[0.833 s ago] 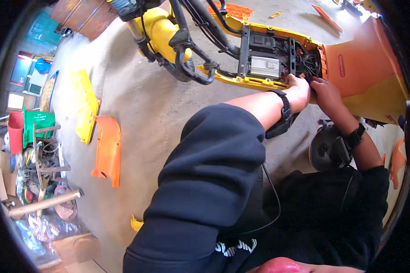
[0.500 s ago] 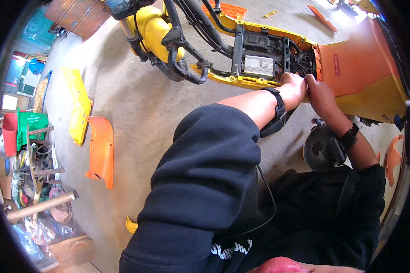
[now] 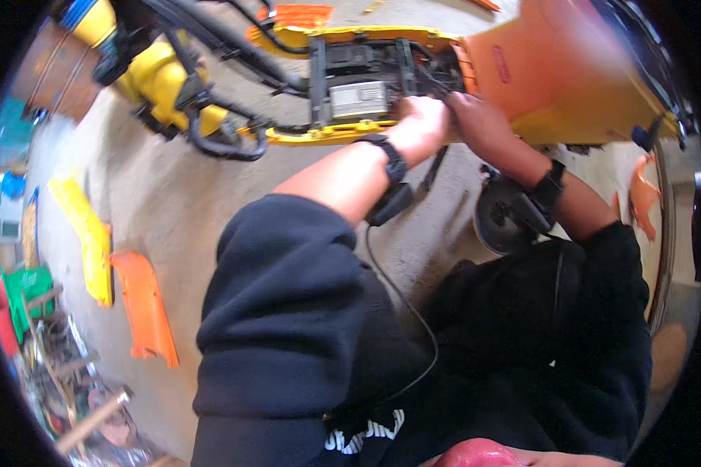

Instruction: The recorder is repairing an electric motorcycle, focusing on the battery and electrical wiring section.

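Note:
A yellow and orange electric scooter frame (image 3: pixel 284 138) has its floor compartment uncovered. Inside it are a silver controller box (image 3: pixel 359 100), a black box (image 3: pixel 349 57) and a tangle of dark wires (image 3: pixel 442 71). My left hand (image 3: pixel 424 118) is closed at the compartment's near edge, beside the wires. Close against it, my right hand (image 3: pixel 477 123) is also closed, its fingertips bent in toward the same wires. What the fingers pinch is hidden behind the hands. Both wrists carry black straps with small devices.
A round dark dish-like object (image 3: pixel 500 216) stands on the floor below my right forearm. Loose yellow (image 3: pixel 93 241) and orange body panels (image 3: pixel 146 311) lie at left, another orange panel (image 3: pixel 644 198) at right. A rusty drum (image 3: pixel 54 74) and a clutter heap (image 3: pixel 78 389) border the left side.
The view has turned, so the scooter appears farther left and slightly higher in the picture. Both hands stay together at the same wires, with little visible change in their grip.

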`<state>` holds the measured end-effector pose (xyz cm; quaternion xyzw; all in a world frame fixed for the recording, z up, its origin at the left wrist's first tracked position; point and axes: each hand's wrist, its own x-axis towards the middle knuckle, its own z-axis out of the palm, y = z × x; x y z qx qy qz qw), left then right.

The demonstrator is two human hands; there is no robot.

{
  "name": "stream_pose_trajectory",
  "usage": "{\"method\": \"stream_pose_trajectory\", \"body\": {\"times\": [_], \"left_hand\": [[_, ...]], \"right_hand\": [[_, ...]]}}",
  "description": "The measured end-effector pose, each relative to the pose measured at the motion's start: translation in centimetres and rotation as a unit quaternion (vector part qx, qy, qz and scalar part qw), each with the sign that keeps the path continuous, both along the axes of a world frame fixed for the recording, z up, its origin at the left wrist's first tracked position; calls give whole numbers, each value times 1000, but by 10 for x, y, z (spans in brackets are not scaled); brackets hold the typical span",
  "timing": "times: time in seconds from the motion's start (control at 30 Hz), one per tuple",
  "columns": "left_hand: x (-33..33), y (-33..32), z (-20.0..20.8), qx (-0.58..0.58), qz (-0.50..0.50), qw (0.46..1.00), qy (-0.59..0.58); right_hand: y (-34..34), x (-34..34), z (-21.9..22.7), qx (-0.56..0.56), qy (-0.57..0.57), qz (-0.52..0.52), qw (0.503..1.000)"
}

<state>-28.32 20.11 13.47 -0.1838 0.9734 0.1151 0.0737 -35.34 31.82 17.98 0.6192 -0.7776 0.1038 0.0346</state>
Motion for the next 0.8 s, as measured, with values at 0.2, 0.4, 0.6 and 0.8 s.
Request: {"method": "stream_pose_trajectory", "body": {"times": [0.2,0.4,0.6,0.8], "left_hand": [[16,-1,18,-43,-17,998,-39],[7,-2,7,-33,-13,998,-51],[8,-2,5,-49,5,997,-58],[10,10,28,-45,-24,996,-75]], "right_hand": [[0,6,-7,21,-37,18,999],[4,5,-10,9,-15,22,1000],[5,5,-8,-22,-28,21,999],[8,1,-12,7,-22,-2,1000]]}}
